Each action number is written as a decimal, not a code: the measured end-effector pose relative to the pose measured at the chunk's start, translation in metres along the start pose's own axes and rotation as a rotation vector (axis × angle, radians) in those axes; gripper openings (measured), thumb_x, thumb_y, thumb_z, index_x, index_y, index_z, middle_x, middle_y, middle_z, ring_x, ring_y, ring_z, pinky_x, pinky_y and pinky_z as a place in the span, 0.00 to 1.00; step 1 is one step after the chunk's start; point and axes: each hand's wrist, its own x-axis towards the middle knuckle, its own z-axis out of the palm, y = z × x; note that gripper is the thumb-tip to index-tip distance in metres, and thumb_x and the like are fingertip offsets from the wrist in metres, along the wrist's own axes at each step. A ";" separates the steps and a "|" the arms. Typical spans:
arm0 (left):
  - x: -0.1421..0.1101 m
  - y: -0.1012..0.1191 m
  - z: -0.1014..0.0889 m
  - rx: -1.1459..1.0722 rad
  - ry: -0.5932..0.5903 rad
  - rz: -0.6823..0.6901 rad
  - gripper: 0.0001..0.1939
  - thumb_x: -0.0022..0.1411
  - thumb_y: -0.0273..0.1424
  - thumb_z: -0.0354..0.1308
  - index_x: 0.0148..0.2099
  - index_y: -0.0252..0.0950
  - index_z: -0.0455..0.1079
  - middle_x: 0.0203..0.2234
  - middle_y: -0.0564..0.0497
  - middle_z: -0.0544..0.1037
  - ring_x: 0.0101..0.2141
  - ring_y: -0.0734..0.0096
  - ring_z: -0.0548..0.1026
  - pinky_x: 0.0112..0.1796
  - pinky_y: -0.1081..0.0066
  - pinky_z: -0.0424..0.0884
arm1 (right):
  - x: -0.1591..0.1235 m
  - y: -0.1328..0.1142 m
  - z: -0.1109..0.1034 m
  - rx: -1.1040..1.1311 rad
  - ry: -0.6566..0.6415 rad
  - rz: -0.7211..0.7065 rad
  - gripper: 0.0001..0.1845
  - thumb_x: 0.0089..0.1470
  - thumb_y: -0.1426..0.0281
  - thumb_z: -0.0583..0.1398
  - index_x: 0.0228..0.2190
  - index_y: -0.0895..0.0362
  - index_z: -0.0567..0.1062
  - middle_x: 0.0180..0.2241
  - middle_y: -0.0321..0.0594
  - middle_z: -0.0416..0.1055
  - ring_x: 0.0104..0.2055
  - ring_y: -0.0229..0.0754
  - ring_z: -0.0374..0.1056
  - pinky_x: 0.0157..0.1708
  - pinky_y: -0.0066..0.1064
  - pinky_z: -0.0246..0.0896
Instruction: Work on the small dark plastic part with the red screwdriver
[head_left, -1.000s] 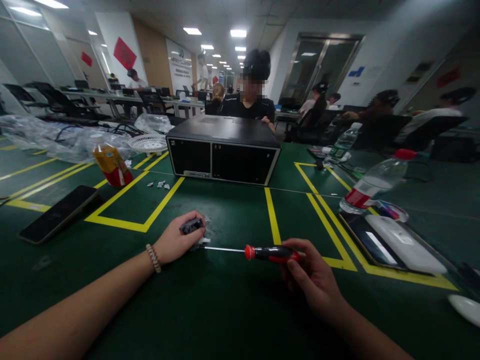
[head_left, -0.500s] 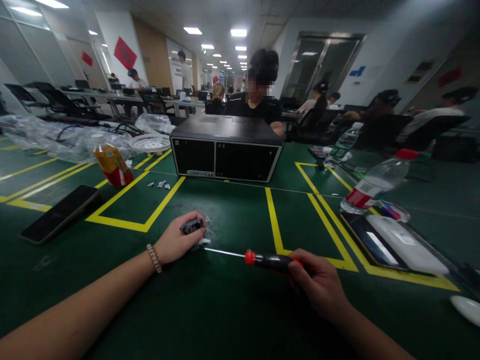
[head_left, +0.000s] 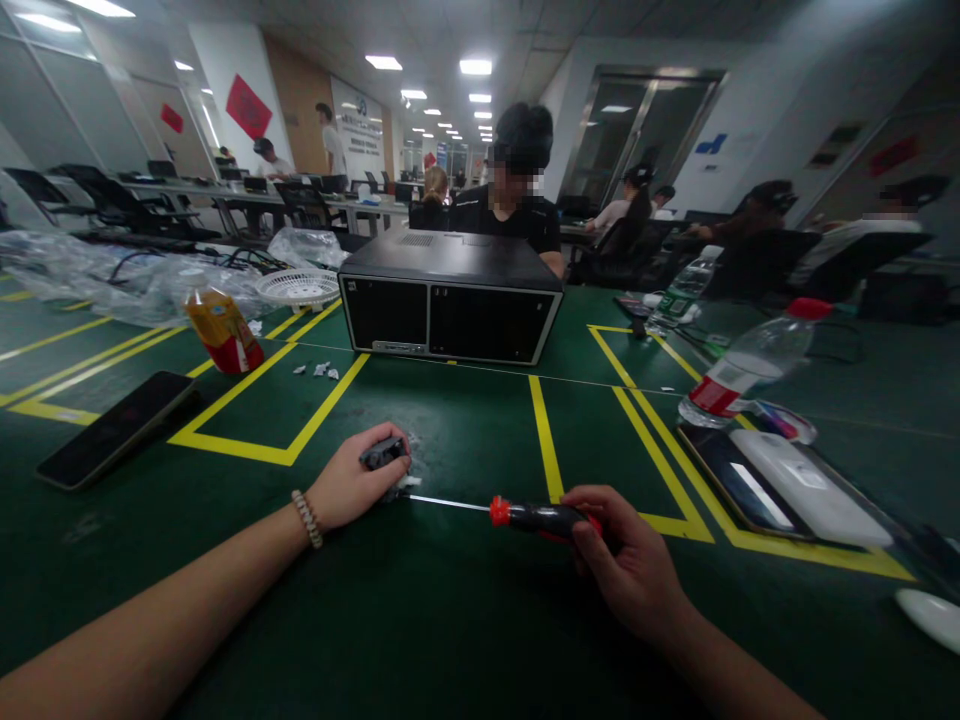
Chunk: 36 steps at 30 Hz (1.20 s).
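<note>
My left hand (head_left: pixel 358 474), with a beaded bracelet at the wrist, is closed around a small dark grey part (head_left: pixel 384 453) on the green table (head_left: pixel 450 620). A small white piece shows at its right side; the part's exact kind is mostly hidden by my fingers. My right hand (head_left: pixel 626 555) grips the rear of a screwdriver (head_left: pixel 540 517) with a black and red handle. The screwdriver lies nearly level, its thin shaft pointing left. Its tip meets the lower right side of the grey part; whether it sits in a screw I cannot tell.
Ahead stands a black computer case (head_left: pixel 450 300), a person behind it. On the left are a phone (head_left: pixel 112 430), a drink bottle (head_left: pixel 223 325), a white basket (head_left: pixel 298 287) and paper scraps. A red-capped bottle (head_left: pixel 754 370) and phones (head_left: pixel 810 485) lie right.
The fingers of my right hand have shifted and opened slightly around the screwdriver handle. My left hand and the grey part stay in place.
</note>
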 end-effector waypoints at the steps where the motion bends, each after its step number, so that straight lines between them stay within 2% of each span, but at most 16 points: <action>1: 0.000 0.000 0.000 0.006 0.003 0.004 0.09 0.64 0.36 0.59 0.42 0.37 0.70 0.32 0.51 0.76 0.31 0.67 0.74 0.33 0.68 0.71 | -0.001 0.000 -0.001 -0.005 -0.001 0.000 0.14 0.67 0.56 0.58 0.46 0.52 0.71 0.28 0.35 0.72 0.21 0.39 0.68 0.19 0.29 0.64; 5: 0.000 -0.001 0.000 0.021 0.006 0.008 0.08 0.64 0.36 0.59 0.42 0.37 0.70 0.33 0.51 0.76 0.32 0.66 0.75 0.33 0.67 0.71 | -0.003 -0.001 -0.002 0.023 -0.019 0.031 0.21 0.63 0.63 0.62 0.54 0.51 0.64 0.36 0.40 0.73 0.26 0.41 0.71 0.23 0.32 0.69; 10: 0.001 -0.001 -0.001 0.024 0.009 0.018 0.09 0.64 0.36 0.59 0.42 0.37 0.71 0.33 0.51 0.77 0.32 0.66 0.74 0.33 0.68 0.71 | -0.003 0.002 -0.003 0.068 -0.064 0.046 0.22 0.62 0.69 0.61 0.56 0.50 0.64 0.36 0.39 0.71 0.29 0.44 0.73 0.27 0.35 0.71; 15: 0.001 -0.002 -0.001 0.019 -0.002 0.010 0.08 0.64 0.36 0.59 0.42 0.37 0.70 0.33 0.51 0.77 0.32 0.66 0.74 0.33 0.69 0.70 | -0.001 0.002 -0.004 0.106 -0.078 0.127 0.19 0.66 0.65 0.60 0.56 0.51 0.66 0.36 0.40 0.74 0.27 0.42 0.72 0.24 0.34 0.70; 18: 0.001 -0.003 0.000 0.005 0.002 0.013 0.08 0.64 0.36 0.58 0.42 0.37 0.70 0.32 0.52 0.76 0.30 0.67 0.73 0.32 0.69 0.70 | 0.000 0.001 -0.004 0.121 -0.069 0.130 0.13 0.67 0.59 0.60 0.47 0.53 0.71 0.29 0.37 0.73 0.24 0.41 0.70 0.21 0.31 0.66; 21: 0.000 -0.001 0.001 0.008 0.000 0.016 0.08 0.64 0.35 0.58 0.42 0.37 0.70 0.31 0.52 0.75 0.30 0.67 0.73 0.32 0.69 0.70 | 0.001 0.001 -0.003 0.117 -0.073 0.119 0.15 0.67 0.55 0.59 0.40 0.54 0.73 0.25 0.34 0.71 0.22 0.39 0.68 0.19 0.29 0.64; 24: -0.001 0.000 0.001 0.010 -0.002 0.016 0.08 0.64 0.35 0.58 0.42 0.37 0.70 0.32 0.52 0.75 0.30 0.67 0.74 0.32 0.68 0.70 | 0.001 0.002 -0.003 0.100 -0.071 0.114 0.15 0.67 0.55 0.59 0.43 0.54 0.73 0.26 0.34 0.72 0.23 0.40 0.69 0.20 0.30 0.65; 29: -0.001 0.000 0.000 0.020 -0.010 0.010 0.08 0.65 0.36 0.59 0.42 0.37 0.70 0.34 0.51 0.76 0.32 0.65 0.74 0.34 0.67 0.71 | -0.001 0.003 -0.002 0.074 -0.039 0.108 0.20 0.67 0.59 0.60 0.56 0.52 0.69 0.30 0.36 0.74 0.24 0.40 0.70 0.21 0.31 0.68; 36: -0.001 0.002 0.000 -0.009 -0.013 -0.003 0.08 0.65 0.36 0.59 0.43 0.37 0.70 0.34 0.50 0.76 0.32 0.65 0.74 0.33 0.66 0.71 | -0.002 0.004 -0.001 0.125 -0.047 0.126 0.18 0.67 0.59 0.59 0.54 0.51 0.65 0.33 0.38 0.73 0.24 0.39 0.70 0.20 0.29 0.69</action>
